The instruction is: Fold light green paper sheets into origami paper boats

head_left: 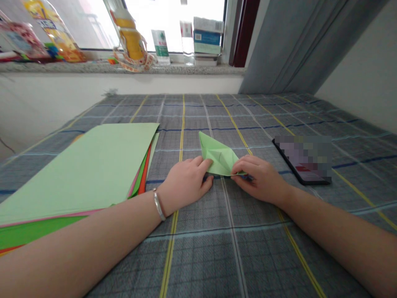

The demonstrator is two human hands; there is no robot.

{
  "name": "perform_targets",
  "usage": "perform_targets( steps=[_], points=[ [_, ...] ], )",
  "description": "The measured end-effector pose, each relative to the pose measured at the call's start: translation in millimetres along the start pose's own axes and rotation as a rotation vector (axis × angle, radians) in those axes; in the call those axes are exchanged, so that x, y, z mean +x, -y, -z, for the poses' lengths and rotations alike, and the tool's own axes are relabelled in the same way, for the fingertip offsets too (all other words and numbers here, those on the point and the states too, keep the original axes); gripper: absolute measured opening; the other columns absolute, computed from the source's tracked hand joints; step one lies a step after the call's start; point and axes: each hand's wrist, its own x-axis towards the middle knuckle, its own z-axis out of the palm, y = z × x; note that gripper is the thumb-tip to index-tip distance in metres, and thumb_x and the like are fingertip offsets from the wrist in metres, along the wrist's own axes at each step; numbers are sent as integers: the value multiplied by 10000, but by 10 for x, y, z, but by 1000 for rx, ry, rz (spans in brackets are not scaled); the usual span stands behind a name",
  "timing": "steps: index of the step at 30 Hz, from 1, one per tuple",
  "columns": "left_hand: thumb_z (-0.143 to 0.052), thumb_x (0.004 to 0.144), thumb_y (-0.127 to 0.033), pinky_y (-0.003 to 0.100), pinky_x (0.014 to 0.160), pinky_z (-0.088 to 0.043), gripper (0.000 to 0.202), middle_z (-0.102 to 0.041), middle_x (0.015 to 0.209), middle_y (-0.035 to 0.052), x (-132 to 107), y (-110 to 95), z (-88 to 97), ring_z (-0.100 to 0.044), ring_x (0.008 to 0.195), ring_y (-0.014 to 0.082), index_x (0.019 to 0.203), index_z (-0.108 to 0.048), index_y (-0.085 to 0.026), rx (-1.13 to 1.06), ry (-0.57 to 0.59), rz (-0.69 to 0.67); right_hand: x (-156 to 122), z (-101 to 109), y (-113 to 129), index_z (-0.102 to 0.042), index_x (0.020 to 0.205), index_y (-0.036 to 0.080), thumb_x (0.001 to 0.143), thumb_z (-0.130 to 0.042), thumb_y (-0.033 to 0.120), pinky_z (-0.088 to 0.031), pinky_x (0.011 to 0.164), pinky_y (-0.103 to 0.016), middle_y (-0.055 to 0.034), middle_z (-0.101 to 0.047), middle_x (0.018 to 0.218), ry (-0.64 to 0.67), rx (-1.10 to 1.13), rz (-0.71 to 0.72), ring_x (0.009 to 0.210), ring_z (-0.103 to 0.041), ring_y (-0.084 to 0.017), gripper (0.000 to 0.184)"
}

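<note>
A small folded piece of light green paper (218, 157) lies on the grey checked cloth (229, 231), its point aimed away from me. My left hand (186, 182), with a silver bangle at the wrist, rests on the cloth and pinches the paper's near left edge. My right hand (259, 178) pinches the paper's near right corner between thumb and fingers. Both hands are closed on the paper.
A stack of coloured paper sheets (89, 165), light green on top, lies to the left. A dark phone (305, 161) lies to the right. Bottles and boxes (132, 37) stand on the windowsill at the back. A grey curtain (297, 45) hangs at the far right.
</note>
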Motion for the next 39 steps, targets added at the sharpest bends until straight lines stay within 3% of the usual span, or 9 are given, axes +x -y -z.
perform_targets(
  steps=[7, 18, 22, 26, 28, 31, 34, 39],
  points=[
    [-417, 905, -385, 387, 720, -496, 349, -642, 947, 59, 30, 68, 13, -625, 841, 260, 1171, -564, -214, 79, 10, 59, 6, 30, 1, -503, 759, 201, 828, -541, 215, -439, 717, -315, -39, -599, 793, 7, -33, -83, 784, -552, -185, 80],
    [-423, 906, -406, 380, 713, -522, 362, -607, 981, 74, 48, 190, -27, -628, 865, 265, 1213, -528, -245, 73, -5, 175, -7, 41, -51, -425, 626, 211, 853, -539, 271, -397, 655, -302, -7, -537, 653, -43, -142, -93, 672, -501, -161, 261],
    [-489, 881, -377, 405, 837, -520, 309, -506, 1169, 111, 53, 217, -30, -582, 1003, 266, 1135, -578, -225, -14, -84, 166, -11, 73, -78, -427, 622, 212, 878, -560, 344, -396, 624, -291, 0, -549, 653, -64, -134, -90, 645, -505, -150, 317],
    [-543, 863, -366, 442, 976, -456, 253, -241, 1458, 124, 54, 277, -54, -505, 1154, 285, 1012, -627, -180, -132, -189, 143, -25, 137, -174, -447, 643, 208, 859, -600, 327, -452, 716, -290, -53, -620, 890, -131, -109, -60, 805, -586, -164, 290],
    [-561, 856, -359, 447, 1032, -406, 235, -198, 1488, 117, 61, 335, -69, -466, 1206, 291, 962, -642, -165, -177, -236, 123, -33, 156, -238, -445, 641, 208, 842, -619, 312, -465, 768, -300, -75, -627, 979, -170, -115, -72, 877, -601, -177, 285],
    [-551, 869, -354, 419, 1046, -385, 216, -427, 1356, 103, 92, 430, -86, -494, 1172, 252, 926, -659, -175, -256, -251, 83, -43, 154, -323, -429, 621, 209, 828, -624, 292, -469, 779, -308, -62, -664, 981, -169, -100, -163, 893, -625, -184, 296],
    [-545, 872, -364, 379, 946, -444, 215, -626, 1061, 57, 134, 487, -86, -570, 1009, 214, 878, -670, -189, -370, -222, 95, -47, 136, -378, -452, 617, 214, 814, -622, 330, -465, 660, -290, -20, -681, 799, -161, -93, -346, 759, -643, -180, 285],
    [-587, 824, -396, 299, 653, -464, 234, -643, 710, 6, 168, 475, -67, -574, 659, 162, 832, -669, -177, -618, -199, 349, -28, 131, -400, -507, 670, 224, 761, -665, 385, -424, 495, -258, 23, -622, 583, -225, 56, -567, 530, -600, -152, 243]
  ],
)
